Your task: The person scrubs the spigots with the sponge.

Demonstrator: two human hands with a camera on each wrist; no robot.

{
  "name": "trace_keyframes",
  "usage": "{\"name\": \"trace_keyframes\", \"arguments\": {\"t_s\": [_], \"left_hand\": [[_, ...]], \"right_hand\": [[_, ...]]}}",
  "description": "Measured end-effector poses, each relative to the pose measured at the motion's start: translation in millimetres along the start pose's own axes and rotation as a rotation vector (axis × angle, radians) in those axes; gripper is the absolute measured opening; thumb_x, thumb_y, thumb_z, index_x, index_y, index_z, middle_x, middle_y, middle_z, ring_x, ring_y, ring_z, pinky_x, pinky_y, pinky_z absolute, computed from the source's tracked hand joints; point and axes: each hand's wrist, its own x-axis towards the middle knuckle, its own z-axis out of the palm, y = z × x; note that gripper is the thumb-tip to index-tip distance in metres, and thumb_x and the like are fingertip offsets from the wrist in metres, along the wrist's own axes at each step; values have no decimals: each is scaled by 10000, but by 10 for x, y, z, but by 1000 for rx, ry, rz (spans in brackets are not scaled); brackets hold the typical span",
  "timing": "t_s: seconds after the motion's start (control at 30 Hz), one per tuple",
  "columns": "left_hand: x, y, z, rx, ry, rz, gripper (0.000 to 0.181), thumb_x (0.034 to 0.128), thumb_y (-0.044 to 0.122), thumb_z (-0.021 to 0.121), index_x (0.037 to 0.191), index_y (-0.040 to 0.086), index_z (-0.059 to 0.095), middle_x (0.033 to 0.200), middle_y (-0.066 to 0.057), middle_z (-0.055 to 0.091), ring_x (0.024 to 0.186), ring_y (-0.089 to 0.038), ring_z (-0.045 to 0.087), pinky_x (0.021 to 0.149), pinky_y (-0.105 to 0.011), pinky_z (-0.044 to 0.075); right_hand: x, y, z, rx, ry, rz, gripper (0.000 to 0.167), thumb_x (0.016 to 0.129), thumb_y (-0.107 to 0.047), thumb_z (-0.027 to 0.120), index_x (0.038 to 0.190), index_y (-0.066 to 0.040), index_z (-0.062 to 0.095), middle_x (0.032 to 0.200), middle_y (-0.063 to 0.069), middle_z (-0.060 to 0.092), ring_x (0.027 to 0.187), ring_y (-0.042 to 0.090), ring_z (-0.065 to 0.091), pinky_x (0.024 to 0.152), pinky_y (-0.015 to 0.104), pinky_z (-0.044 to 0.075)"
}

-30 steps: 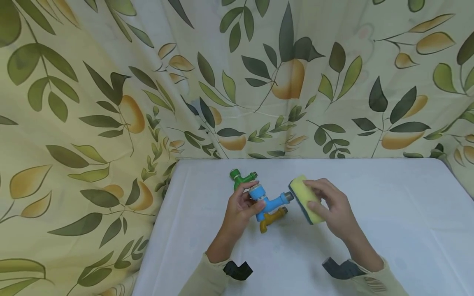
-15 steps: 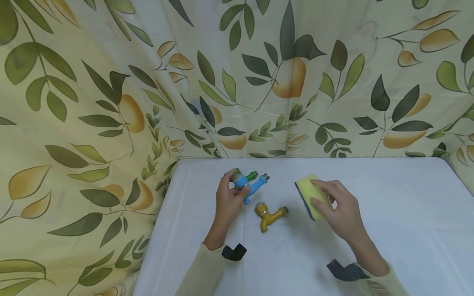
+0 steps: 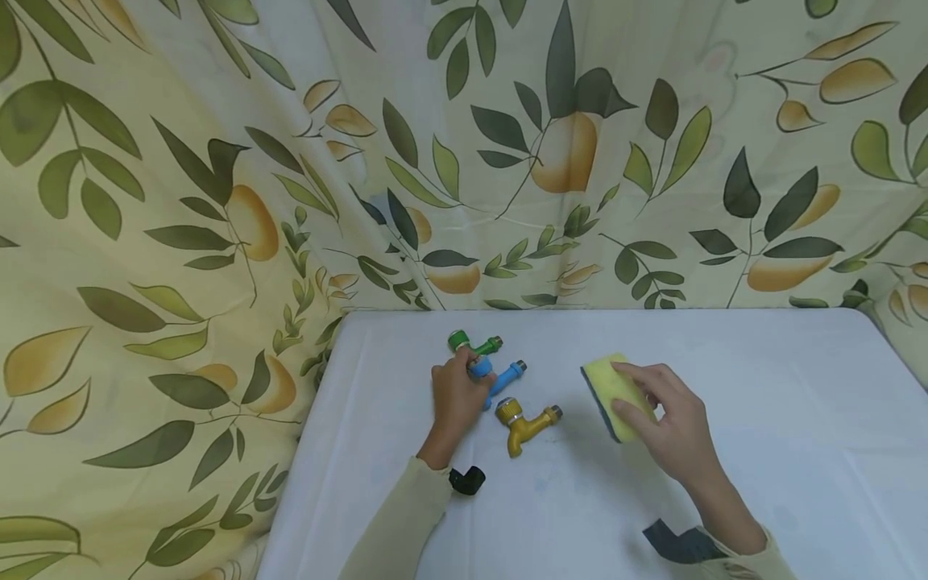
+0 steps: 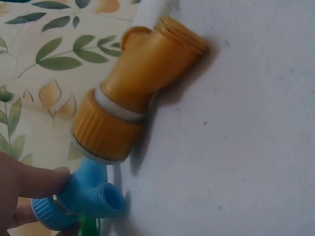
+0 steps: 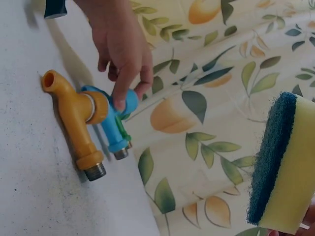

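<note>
Left hand grips a blue tap between a green tap and a yellow tap; right hand pinches a yellow sponge above the white table.

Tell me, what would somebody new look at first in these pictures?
Probably the bright taps: the left hand grips a blue tap, with a green tap behind it and a yellow tap in front on the white table. Next might be the yellow sponge with its dark scrubby side, held in the right hand. Behind everything hangs a big cloth covered in leaves and orange fruit.
</note>
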Motion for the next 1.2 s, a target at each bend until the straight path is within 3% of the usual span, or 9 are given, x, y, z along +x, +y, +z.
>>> {"name": "trace_keyframes", "arguments": {"t_s": [0.2, 0.4, 0.6, 0.73, 0.9, 1.1, 1.2], "left_hand": [[-2, -38, 24, 49, -7, -20, 374, 816, 305, 870, 1100, 132, 698, 1000, -72, 752, 855, -213, 543, 733, -321, 336], [-23, -69, 1, 178, 1, -41, 470, 827, 447, 839, 1193, 167, 746, 1076, -93, 529, 945, -245, 425, 717, -310, 345], [16, -110, -19, 315, -18, 39, 568, 828, 520, 815, 1250, 148, 736, 1039, -72, 480, 934, -228, 391, 702, -297, 325], [84, -147, -99, 309, -54, 84, 681, 828, 548, 804, 1332, 111, 667, 1148, -105, 538, 996, -246, 456, 743, -320, 405], [324, -314, -297, 221, -189, 109, 802, 840, 529, 797, 1480, 139, 511, 1393, -95, 501, 1226, -275, 469, 934, -447, 474], [637, -524, -460, 251, -447, 161, 1072, 757, 474, 887, 1605, 175, 303, 1645, -47, 317, 1522, -290, 284, 1129, -667, 342], [706, -593, -471, 262, -516, 166, 1132, 734, 480, 898, 1623, 191, 258, 1676, -30, 283, 1550, -275, 249, 1144, -690, 303]], "right_hand": [[-25, 19, 22, 5, -2, 3, 440, 836, -104, 788, 1268, -140, 713, 998, -14, 605, 823, 27, 451, 683, 148, 382], [-56, 31, 56, 20, -10, 6, 438, 833, -98, 786, 1263, -142, 716, 996, -16, 606, 814, 26, 461, 684, 132, 386], [-64, 38, 76, 32, -9, -2, 441, 826, -85, 790, 1258, -138, 720, 998, -10, 614, 812, 23, 469, 687, 119, 391], [-61, 33, 80, 39, -13, -4, 441, 829, -91, 792, 1260, -145, 719, 1001, -18, 613, 816, 23, 470, 687, 123, 391], [-66, 37, 64, 36, -9, -1, 443, 827, -92, 794, 1260, -151, 720, 1003, -19, 609, 818, 24, 466, 685, 121, 389], [-84, 48, 47, 25, -10, 17, 444, 836, -104, 794, 1269, -161, 716, 1011, -25, 607, 828, 24, 464, 689, 122, 385], [-95, 51, 43, 25, -14, 26, 445, 843, -110, 795, 1276, -167, 713, 1012, -28, 606, 831, 25, 466, 686, 125, 388]]}}
